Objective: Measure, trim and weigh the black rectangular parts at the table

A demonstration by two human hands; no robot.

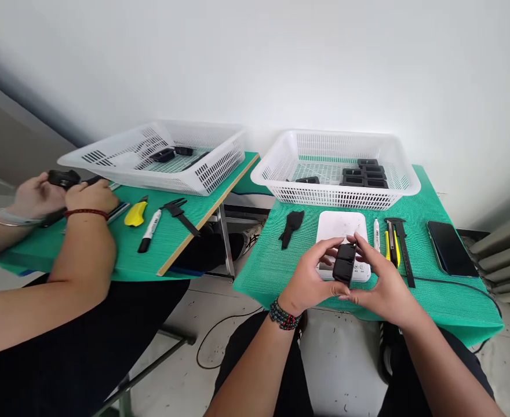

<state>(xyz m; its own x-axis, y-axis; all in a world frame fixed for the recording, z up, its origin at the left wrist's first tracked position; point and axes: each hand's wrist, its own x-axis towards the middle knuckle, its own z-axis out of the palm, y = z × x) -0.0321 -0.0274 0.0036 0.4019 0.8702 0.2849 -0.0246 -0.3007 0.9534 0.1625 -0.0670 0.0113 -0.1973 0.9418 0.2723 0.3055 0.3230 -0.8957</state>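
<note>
Right now, both hands are holding a small black part (344, 262) over the near portion of a white scale (346, 223), seemingly without resting it there. The left hand (310, 281) is curving its fingers around the left side, thumb at the near end; the right hand (383, 286) is pinching along the right edge, its forefinger reaching the far end and its thumb the near one. The fingers of both are standing only as far apart as the part is wide.

The step in hand is probably looking the part over or adjusting its edge; a next move would be calling for one hand keeping a secure grip while the other frees itself.

For room, the near edge of the green-covered desk (261, 272) is running just below the hands. On the left, open cloth is stretching toward a dark pointed object (291, 226). The right is offering less space: a marker (376, 234), a yellow-handled cutter (393, 246) and a caliper (405, 249) are lying close beside the scale, with a phone (452, 248) farther right. Beyond the scale, a white basket (333, 197) is presenting a raised rim to clear, and more black pieces (365, 174) are sitting mostly toward its right side.
</note>
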